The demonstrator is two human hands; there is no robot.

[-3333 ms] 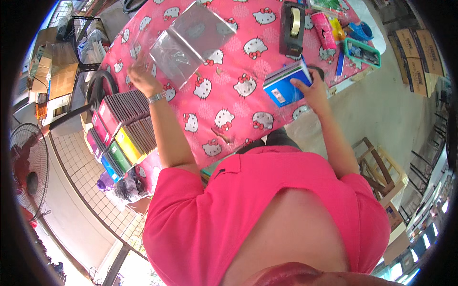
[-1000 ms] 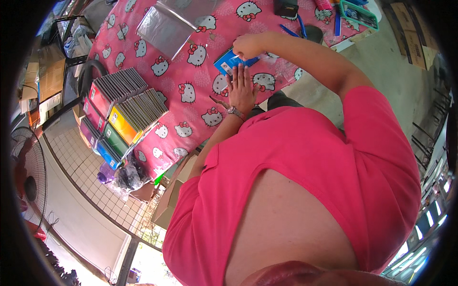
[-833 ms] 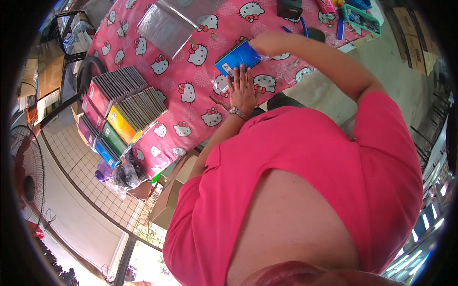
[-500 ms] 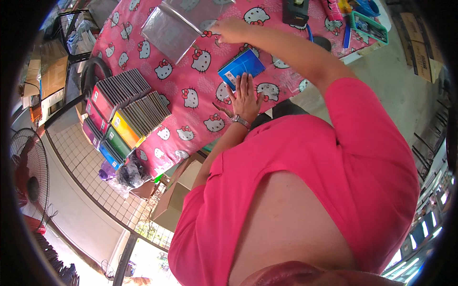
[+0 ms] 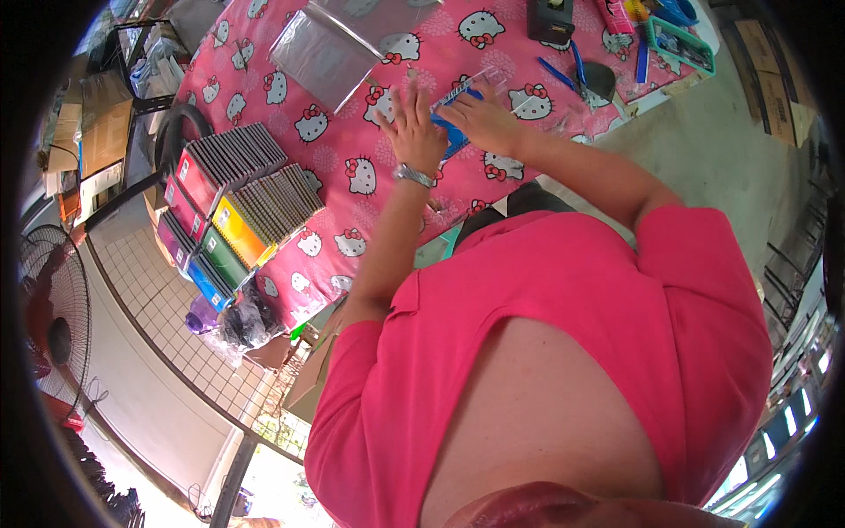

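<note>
A blue spiral notebook (image 5: 452, 134) lies on the pink patterned tablecloth, largely covered by my hands. My right hand (image 5: 486, 121) is over it with bent fingers, gripping what looks like a clear plastic sheet (image 5: 498, 81) that extends past the notebook's far edge. To the left, my left hand (image 5: 417, 136), with a metal watch on its wrist, is spread open beside the notebook and holds nothing. Farther off on the table rests a stack of clear plastic sheets (image 5: 326, 55).
Rows of spiral notebooks (image 5: 255, 198) with coloured covers stand at the table's left edge. Toward the far right are a blue-handled tool (image 5: 577, 63), a black box (image 5: 550, 19) and a teal tray (image 5: 682, 46). A fan (image 5: 57, 308) stands at the left.
My right hand has come back from the plastic sheets to the notebook, with clear plastic now there. My left hand has lifted off the notebook and shifted left, fingers spread.
</note>
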